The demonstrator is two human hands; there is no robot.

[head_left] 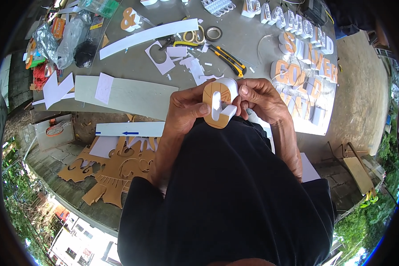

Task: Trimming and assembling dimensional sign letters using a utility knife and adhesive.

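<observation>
Close in front of my body I hold up a small raised cut-out letter (pixel 210 91) with a tan face and white side walls. My left hand (pixel 186 108) grips its left side, the thumb pressed on the face. At its right edge, my right hand (pixel 266 99) pinches the white side wall between thumb and fingers; part of those fingertips is hidden. Just beyond the hands lie a yellow and black utility knife (pixel 228 60), white paper scraps (pixel 195 68) and yellow-handled scissors (pixel 190 36). A roll of tape (pixel 213 33) rests beside the scissors.
Several raised letters (pixel 292 71) stand in rows on the table's right. A long white strip (pixel 150 37) and a tan-faced symbol (pixel 131 20) lie farther off. Plastic bags (pixel 71 42) pile up at far left, a grey board (pixel 133 91) nearer. Cardboard offcuts (pixel 115 168) sit below the table edge.
</observation>
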